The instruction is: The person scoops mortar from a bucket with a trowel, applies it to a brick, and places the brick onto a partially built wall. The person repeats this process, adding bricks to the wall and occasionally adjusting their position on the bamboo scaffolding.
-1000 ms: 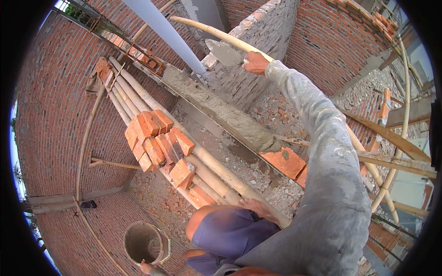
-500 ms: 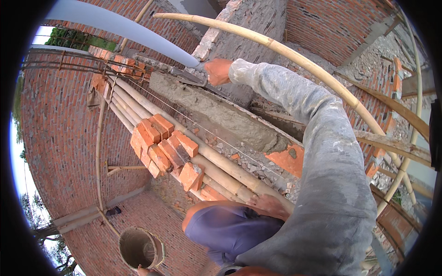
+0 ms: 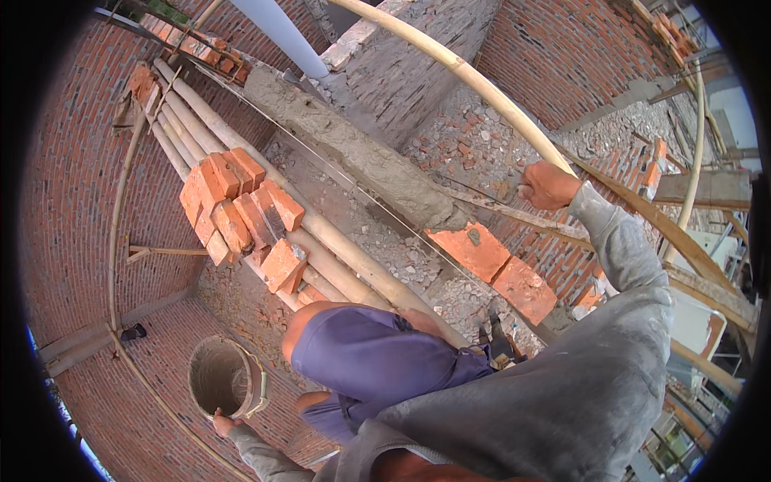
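My left hand (image 3: 226,422) grips the rim of a mortar-stained bucket (image 3: 210,371) at the lower left. Over on the right, my right hand (image 3: 548,185) is closed in a fist near a curved bamboo pole (image 3: 490,88). The trowel that it held half a second ago is mostly hidden; a thin dark line beside the fist may be its edge. Below that hand a bed of wet mortar (image 3: 345,145) runs along the wall top. Two flat bricks (image 3: 470,251) lie at its near end, with a small dab of mortar on one. A taut string (image 3: 321,161) runs alongside.
Stacked orange bricks (image 3: 233,201) rest on bamboo poles (image 3: 337,257) beside my knee. A pale pipe (image 3: 281,36) slants in at the top. Rubble (image 3: 466,136) lies beyond the wall, and wooden planks (image 3: 683,233) cross at the right. A brick wall (image 3: 80,201) stands left.
My right hand has moved from the far end of the mortar bed toward the right and nearer to me. The view has shifted; more of the bucket, my left hand and both flat bricks now show.
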Tool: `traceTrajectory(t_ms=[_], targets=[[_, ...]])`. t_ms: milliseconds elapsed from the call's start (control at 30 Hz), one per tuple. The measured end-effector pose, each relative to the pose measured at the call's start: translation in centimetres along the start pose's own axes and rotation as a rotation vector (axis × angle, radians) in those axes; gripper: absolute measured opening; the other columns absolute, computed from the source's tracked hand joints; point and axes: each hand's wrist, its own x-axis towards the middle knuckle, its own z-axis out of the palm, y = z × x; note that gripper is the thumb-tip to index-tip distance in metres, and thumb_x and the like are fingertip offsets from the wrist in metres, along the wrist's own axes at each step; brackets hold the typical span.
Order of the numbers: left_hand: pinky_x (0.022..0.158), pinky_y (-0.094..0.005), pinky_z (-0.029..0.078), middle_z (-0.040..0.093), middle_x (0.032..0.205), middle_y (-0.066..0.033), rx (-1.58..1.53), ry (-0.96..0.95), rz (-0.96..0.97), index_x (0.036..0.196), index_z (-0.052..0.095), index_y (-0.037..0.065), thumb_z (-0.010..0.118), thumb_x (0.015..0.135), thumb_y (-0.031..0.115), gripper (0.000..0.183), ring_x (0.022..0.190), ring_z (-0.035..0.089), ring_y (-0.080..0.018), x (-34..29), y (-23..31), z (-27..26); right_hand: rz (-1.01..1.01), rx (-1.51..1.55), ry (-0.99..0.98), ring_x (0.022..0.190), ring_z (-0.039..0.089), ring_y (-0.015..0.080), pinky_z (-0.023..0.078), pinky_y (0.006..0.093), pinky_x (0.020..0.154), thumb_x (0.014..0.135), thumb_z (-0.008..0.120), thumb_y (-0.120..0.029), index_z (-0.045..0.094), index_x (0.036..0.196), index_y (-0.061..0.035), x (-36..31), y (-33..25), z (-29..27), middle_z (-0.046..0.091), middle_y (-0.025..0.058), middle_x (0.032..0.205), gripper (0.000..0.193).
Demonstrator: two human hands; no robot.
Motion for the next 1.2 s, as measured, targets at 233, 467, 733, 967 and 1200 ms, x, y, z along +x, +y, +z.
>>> traceTrajectory(t_ms=[233,467,733,967,1200], targets=[[0.08,-0.0459,0.061,0.073,0.104,-0.0152,-0.997,-0.04,-0.296,0.106,0.073,-0.006,0.069,0.083,0.003,0.025,0.089,0.072,-0.0291,-2.0,-0.9,-0.5,-0.193,0.582,0.599,0.061,0.058,0.0156,0.047,0.0336,0.059,0.102,0.067,-0.023,0.069,0.111,0.0038,-3.7,-7.2,-8.6,0.061,0.0079,0.072,0.028],[0.075,-0.0314,0.055,0.074,0.095,-0.0042,-1.059,-0.044,0.054,0.107,0.074,-0.001,0.065,0.078,-0.002,0.031,0.08,0.067,-0.0151,-11.5,3.0,-5.0,-0.664,0.672,0.251,0.061,0.049,0.0033,0.038,0.0236,0.054,0.105,0.065,-0.024,0.071,0.113,-0.0006,-1.9,-26.0,-11.4,0.056,-0.0051,0.073,0.026],[0.075,-0.0302,0.053,0.072,0.092,-0.0027,-1.133,-0.267,0.13,0.11,0.076,-0.005,0.061,0.076,-0.005,0.037,0.08,0.063,-0.0125,-18.8,3.2,-6.1,-1.376,-0.082,0.329,0.069,0.061,0.0399,0.049,0.0456,0.063,0.094,0.064,-0.012,0.06,0.106,0.0018,2.5,-47.6,-3.7,0.055,0.018,0.077,0.019],[0.078,-0.029,0.053,0.072,0.094,-0.0045,-0.951,-0.304,-0.013,0.108,0.075,-0.004,0.062,0.078,-0.005,0.033,0.084,0.066,-0.0137,-21.6,0.7,-6.8,-1.469,-0.661,0.417,0.078,0.065,0.0455,0.053,0.0511,0.069,0.089,0.068,-0.014,0.059,0.097,0.0012,3.0,-62.0,8.2,0.063,0.02,0.078,0.02],[0.074,-0.0444,0.062,0.071,0.096,-0.0105,-1.332,-0.23,-0.441,0.106,0.07,-0.002,0.063,0.08,-0.004,0.027,0.082,0.068,-0.0235,-24.9,-14.1,-0.2,-1.429,-0.269,0.122,0.081,0.069,0.0479,0.053,0.0547,0.073,0.089,0.071,-0.019,0.071,0.097,0.0038,1.9,-60.3,8.2,0.067,0.028,0.078,0.024]])
